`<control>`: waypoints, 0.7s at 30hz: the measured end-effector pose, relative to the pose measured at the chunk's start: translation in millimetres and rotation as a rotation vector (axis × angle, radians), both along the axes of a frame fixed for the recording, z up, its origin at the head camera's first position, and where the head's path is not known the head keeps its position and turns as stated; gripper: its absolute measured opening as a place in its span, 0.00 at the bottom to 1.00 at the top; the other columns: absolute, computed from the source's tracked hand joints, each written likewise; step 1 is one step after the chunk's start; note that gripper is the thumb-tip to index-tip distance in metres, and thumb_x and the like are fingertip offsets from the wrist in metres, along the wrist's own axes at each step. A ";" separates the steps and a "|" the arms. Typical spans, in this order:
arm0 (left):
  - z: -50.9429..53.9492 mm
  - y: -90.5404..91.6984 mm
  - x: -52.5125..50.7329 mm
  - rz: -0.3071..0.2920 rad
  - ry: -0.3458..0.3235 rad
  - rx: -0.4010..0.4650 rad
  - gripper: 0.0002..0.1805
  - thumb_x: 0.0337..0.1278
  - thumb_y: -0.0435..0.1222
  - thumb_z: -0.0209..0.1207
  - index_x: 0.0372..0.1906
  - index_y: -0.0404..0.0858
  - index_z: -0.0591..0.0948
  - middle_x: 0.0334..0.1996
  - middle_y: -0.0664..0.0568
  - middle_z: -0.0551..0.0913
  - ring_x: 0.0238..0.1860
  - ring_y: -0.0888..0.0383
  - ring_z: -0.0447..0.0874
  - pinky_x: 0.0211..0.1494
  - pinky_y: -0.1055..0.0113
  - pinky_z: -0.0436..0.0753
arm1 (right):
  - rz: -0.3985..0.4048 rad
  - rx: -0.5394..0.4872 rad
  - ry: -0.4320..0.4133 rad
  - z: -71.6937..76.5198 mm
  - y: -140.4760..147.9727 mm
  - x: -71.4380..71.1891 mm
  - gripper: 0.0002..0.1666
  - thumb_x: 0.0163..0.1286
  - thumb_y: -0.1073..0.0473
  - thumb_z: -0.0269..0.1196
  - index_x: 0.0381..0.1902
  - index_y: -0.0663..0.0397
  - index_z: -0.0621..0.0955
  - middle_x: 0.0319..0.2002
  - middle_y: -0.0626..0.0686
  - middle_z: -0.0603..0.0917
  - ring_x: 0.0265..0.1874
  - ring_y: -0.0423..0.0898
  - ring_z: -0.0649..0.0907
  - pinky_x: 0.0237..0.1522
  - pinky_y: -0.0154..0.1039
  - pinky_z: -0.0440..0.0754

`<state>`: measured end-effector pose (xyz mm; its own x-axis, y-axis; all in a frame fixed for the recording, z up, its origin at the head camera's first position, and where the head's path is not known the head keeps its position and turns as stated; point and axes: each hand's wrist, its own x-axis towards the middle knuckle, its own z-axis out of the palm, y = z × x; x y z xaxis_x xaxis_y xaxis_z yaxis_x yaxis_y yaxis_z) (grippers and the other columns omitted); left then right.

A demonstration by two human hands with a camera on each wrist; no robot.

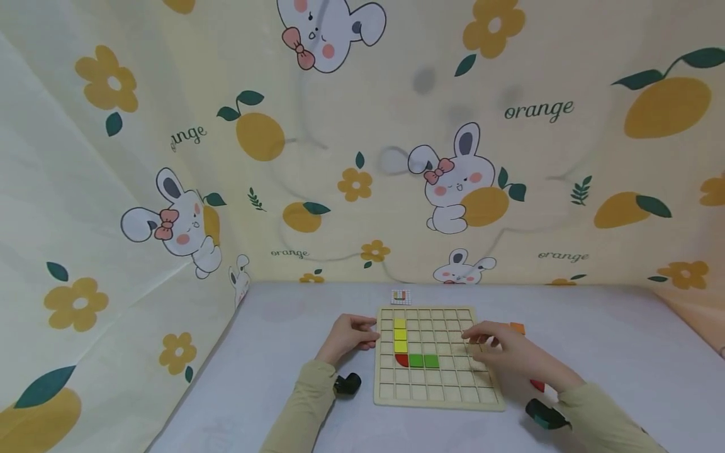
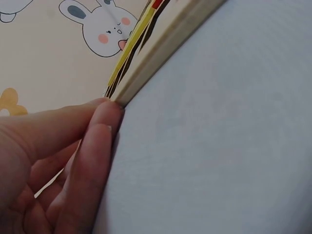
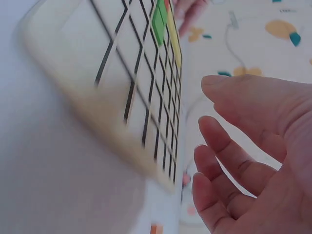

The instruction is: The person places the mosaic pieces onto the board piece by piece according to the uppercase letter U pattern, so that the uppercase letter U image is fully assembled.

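Head view: left hand (image 1: 349, 335) pinches gridded wooden board (image 1: 436, 393), right hand (image 1: 512, 351) hovers, fingers relaxed

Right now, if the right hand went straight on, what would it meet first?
Probably the gridded board: the right hand hangs above its right side, pointing across it, though depth is hard to judge.

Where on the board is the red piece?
In the head view, the red piece lies left of centre on the board, below the yellow pieces, beside the green pieces.
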<state>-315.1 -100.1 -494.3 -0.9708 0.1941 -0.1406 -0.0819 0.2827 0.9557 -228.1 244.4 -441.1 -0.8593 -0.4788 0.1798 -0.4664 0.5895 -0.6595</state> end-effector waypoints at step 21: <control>-0.7 0.0 -0.6 -0.002 0.009 -0.019 0.20 0.48 0.30 0.70 0.50 0.33 0.82 0.29 0.48 0.84 0.25 0.57 0.85 0.30 0.66 0.86 | -0.168 0.072 -0.163 -13.6 83.1 41.5 0.25 0.55 0.53 0.73 0.49 0.57 0.81 0.41 0.48 0.81 0.35 0.38 0.75 0.35 0.31 0.78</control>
<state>-315.7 -100.1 -495.1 -0.9716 0.1935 -0.1359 -0.0732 0.3005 0.9510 -186.6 327.5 -454.7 -0.9430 -0.3328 0.0025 -0.2481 0.6980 -0.6718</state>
